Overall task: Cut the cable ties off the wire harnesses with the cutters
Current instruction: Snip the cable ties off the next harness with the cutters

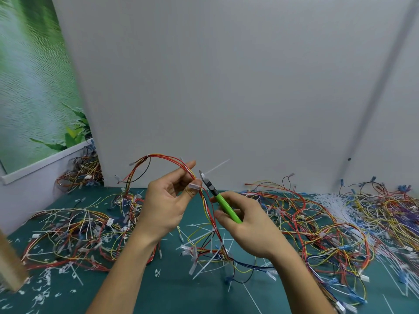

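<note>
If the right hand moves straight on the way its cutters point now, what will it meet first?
Probably the white cable tie on the red and yellow wire harness, just where the left hand pinches it. The tip of the cutters is already beside it. Depth is unclear.

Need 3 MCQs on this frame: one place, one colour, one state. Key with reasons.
1. Where on the mat does the bundle of long white ties lie?
A) back right B) front left C) centre front
2. The handle of the cutters is:
A) red B) green C) black
3. The harness being worked on is:
A) flat on the mat B) lifted, gripped by the left hand C) hanging from the wall

Key: 1 A, it fans out near the wall, beyond the right hand. 2 B, a bright green grip shows in the right hand. 3 B, its wires arch above the left hand's fingers.
</note>
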### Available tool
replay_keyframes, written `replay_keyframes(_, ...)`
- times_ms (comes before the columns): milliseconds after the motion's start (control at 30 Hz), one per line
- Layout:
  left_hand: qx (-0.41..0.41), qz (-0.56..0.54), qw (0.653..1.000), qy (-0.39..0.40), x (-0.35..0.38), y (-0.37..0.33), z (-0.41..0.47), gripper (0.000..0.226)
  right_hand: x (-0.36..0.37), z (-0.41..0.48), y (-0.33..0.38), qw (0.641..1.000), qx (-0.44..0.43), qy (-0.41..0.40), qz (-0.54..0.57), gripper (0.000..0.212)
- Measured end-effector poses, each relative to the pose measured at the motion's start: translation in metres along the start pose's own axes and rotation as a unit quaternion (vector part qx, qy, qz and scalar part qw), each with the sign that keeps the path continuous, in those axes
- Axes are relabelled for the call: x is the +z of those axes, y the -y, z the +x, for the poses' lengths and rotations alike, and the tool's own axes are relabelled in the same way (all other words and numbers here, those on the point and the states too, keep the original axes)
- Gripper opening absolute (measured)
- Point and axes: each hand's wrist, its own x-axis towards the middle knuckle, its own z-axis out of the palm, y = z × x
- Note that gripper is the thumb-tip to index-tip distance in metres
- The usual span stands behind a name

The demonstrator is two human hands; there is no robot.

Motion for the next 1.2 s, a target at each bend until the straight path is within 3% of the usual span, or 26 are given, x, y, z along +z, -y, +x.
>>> replay_keyframes(133,0.006,0.02,1.0,0.014,-0.002,-0.001,0.0,0.039,0.0,0.0,-0.001,1.0,0.008,0.016,-0.016,0.019)
replay_keyframes(367,-0.011,0.051,0.998,0.03,-0.003,-0.004,-0.002,0.047,-0.005,-0.002,-0.001,0.999,0.008,0.041,-0.027,0.016)
replay_keyframes(600,-0.025,0.06,0.996,0.059,-0.004,-0.007,-0.002,0.011,-0.011,-0.006,0.003,0.996,0.018,0.088,-0.021,0.022)
replay_keyframes(800,-0.025,0.064,0.995,0.068,-0.004,0.0,-0.001,0.031,-0.013,-0.006,0.005,0.995,0.032,0.09,-0.025,0.021)
replay_keyframes(933,-0.038,0.066,0.994,0.075,-0.001,0.004,-0.002,0.047,-0.007,-0.005,0.008,0.996,0.033,0.087,-0.008,0.004)
replay_keyframes(1200,-0.061,0.062,0.992,0.089,-0.003,0.006,-0.002,0.058,-0.009,-0.006,0.009,0.997,0.028,0.068,-0.032,0.019)
